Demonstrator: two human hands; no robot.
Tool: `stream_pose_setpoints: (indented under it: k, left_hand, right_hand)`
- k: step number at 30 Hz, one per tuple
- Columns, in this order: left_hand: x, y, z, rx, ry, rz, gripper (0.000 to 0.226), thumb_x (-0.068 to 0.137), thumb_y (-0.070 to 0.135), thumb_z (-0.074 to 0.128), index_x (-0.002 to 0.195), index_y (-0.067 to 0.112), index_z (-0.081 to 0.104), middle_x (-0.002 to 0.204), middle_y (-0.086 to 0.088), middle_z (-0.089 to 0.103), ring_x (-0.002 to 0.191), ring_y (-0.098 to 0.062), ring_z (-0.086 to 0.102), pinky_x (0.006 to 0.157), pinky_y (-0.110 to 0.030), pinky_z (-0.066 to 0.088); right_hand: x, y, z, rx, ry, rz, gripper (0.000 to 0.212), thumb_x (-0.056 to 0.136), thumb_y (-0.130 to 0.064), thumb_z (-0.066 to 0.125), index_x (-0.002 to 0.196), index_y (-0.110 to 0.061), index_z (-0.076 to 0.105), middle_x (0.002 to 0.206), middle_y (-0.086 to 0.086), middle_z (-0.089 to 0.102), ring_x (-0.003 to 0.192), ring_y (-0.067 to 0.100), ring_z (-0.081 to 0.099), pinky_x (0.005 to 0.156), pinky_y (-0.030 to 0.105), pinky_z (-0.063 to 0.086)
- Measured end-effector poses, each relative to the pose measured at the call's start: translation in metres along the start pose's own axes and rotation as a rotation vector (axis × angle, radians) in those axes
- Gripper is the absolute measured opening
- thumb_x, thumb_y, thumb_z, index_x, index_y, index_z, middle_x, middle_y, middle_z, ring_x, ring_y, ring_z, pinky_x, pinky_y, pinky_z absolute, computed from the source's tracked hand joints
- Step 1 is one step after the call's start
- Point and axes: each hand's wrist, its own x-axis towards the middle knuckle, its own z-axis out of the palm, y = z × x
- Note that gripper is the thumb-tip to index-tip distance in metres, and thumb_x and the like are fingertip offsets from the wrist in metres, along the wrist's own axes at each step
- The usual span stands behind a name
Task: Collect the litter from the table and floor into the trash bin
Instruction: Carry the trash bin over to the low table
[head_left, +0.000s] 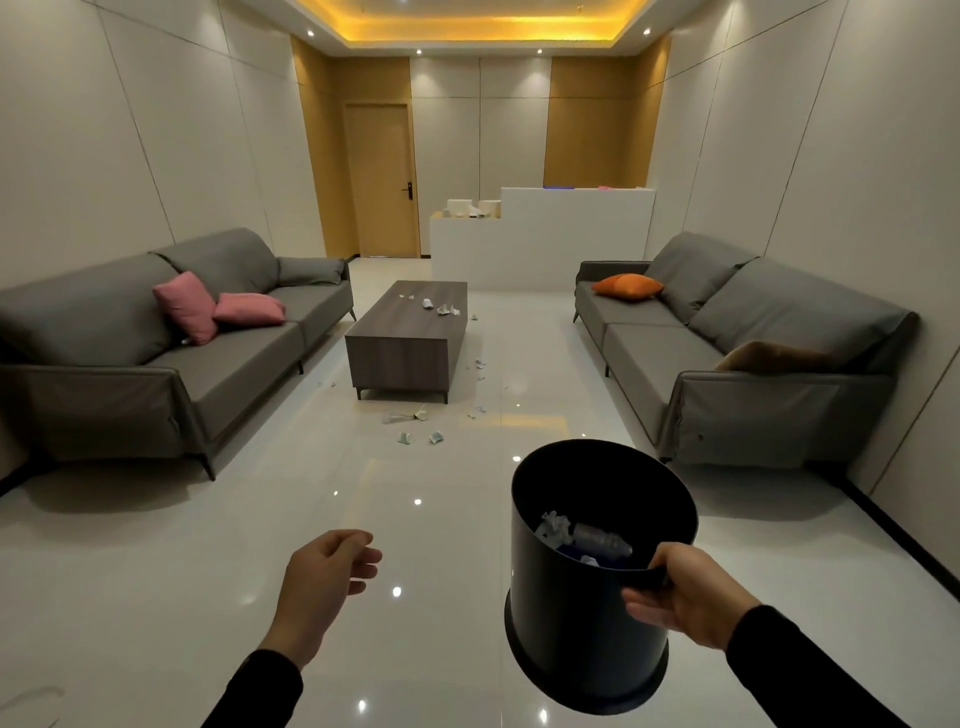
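Note:
My right hand (685, 597) grips the near rim of a black trash bin (576, 639), held off the floor and tilted. Inside it lie crumpled paper and a plastic bottle (597, 540). My left hand (327, 577) hangs in front of me with loosely curled fingers, holding nothing. Ahead stands a dark wooden coffee table (395, 348) with several white scraps of litter (444, 309) on its far right part. More scraps of litter (415, 423) lie scattered over the glossy white floor in front of and to the right of the table.
A grey sofa (156, 364) with pink cushions lines the left wall and another grey sofa (753, 353) with an orange cushion the right wall. A white counter (545, 239) and a wooden door (382, 182) stand at the far end. Tiled floor (208, 545) stretches between the sofas.

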Motion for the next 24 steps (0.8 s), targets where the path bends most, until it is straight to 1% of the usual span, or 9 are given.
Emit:
stream_pose_setpoints:
  k: [4,7,9,10,13,14,18,21,24]
  left_hand:
    - [0.088,0.022,0.024,-0.005,-0.038,0.010,0.016,0.089,0.007,0.053,0.085,0.003,0.068,0.077,-0.015,0.071,0.067,-0.026,0.063,0.062,-0.033,0.050]
    - [0.160,0.050,0.041,0.003,-0.063,0.044,0.016,0.089,0.009,0.053,0.086,0.004,0.068,0.078,-0.015,0.072,0.069,-0.026,0.064,0.063,-0.034,0.051]
    - [0.207,0.072,0.054,0.017,-0.075,0.081,0.017,0.090,0.010,0.052,0.086,0.006,0.067,0.080,-0.015,0.072,0.071,-0.026,0.065,0.065,-0.034,0.052]
    - [0.228,0.082,0.062,0.022,-0.083,0.097,0.017,0.091,0.011,0.051,0.086,0.007,0.067,0.080,-0.014,0.071,0.072,-0.025,0.064,0.065,-0.034,0.052]
    - [0.283,0.102,0.087,0.039,-0.106,0.115,0.018,0.092,0.012,0.049,0.086,0.009,0.066,0.081,-0.013,0.070,0.071,-0.024,0.064,0.066,-0.033,0.052]
    - [0.301,0.106,0.097,0.045,-0.116,0.121,0.018,0.092,0.013,0.049,0.086,0.010,0.066,0.081,-0.013,0.070,0.071,-0.023,0.064,0.066,-0.033,0.052]
    - [0.373,0.108,0.144,0.076,-0.129,0.123,0.019,0.093,0.015,0.048,0.085,0.014,0.066,0.081,-0.011,0.071,0.074,-0.024,0.066,0.064,-0.030,0.054]
    - [0.427,0.103,0.185,0.083,-0.125,0.110,0.019,0.094,0.016,0.048,0.086,0.015,0.066,0.081,-0.010,0.071,0.075,-0.023,0.066,0.062,-0.028,0.053]
    - [0.480,0.103,0.231,0.093,-0.121,0.084,0.019,0.093,0.015,0.049,0.089,0.011,0.067,0.080,-0.010,0.071,0.072,-0.022,0.065,0.063,-0.029,0.054]
  right_hand:
    - [0.059,-0.054,0.028,0.022,0.005,-0.015,0.038,0.088,-0.002,0.033,0.125,0.004,0.041,0.077,0.021,0.058,0.049,0.027,0.062,0.038,0.030,0.054]
    - [0.101,-0.100,0.049,0.047,0.001,-0.016,0.033,0.088,-0.003,0.033,0.118,0.003,0.043,0.075,0.021,0.058,0.038,0.024,0.063,0.038,0.029,0.053]
    - [0.131,-0.129,0.062,0.069,0.007,-0.034,0.029,0.089,-0.003,0.032,0.115,0.003,0.043,0.074,0.022,0.058,0.036,0.023,0.063,0.037,0.028,0.053]
    - [0.146,-0.143,0.067,0.080,0.015,-0.042,0.028,0.089,-0.003,0.032,0.113,0.003,0.043,0.073,0.022,0.058,0.038,0.024,0.063,0.036,0.028,0.053]
    - [0.183,-0.179,0.079,0.109,0.043,-0.060,0.025,0.088,-0.002,0.031,0.109,0.003,0.043,0.072,0.020,0.058,0.053,0.028,0.061,0.035,0.027,0.052]
    - [0.197,-0.191,0.081,0.118,0.046,-0.062,0.025,0.088,-0.002,0.031,0.109,0.003,0.043,0.071,0.020,0.058,0.053,0.028,0.061,0.034,0.027,0.052]
    - [0.266,-0.235,0.080,0.134,0.051,-0.074,0.032,0.088,-0.002,0.031,0.118,0.003,0.041,0.074,0.021,0.057,0.037,0.024,0.063,0.035,0.028,0.053]
    - [0.325,-0.264,0.073,0.127,0.029,-0.058,0.037,0.088,-0.002,0.031,0.124,0.004,0.041,0.074,0.023,0.058,0.036,0.024,0.063,0.036,0.028,0.053]
    - [0.389,-0.301,0.068,0.097,0.016,-0.055,0.035,0.088,-0.002,0.032,0.121,0.004,0.042,0.075,0.024,0.060,0.037,0.024,0.064,0.037,0.028,0.053]
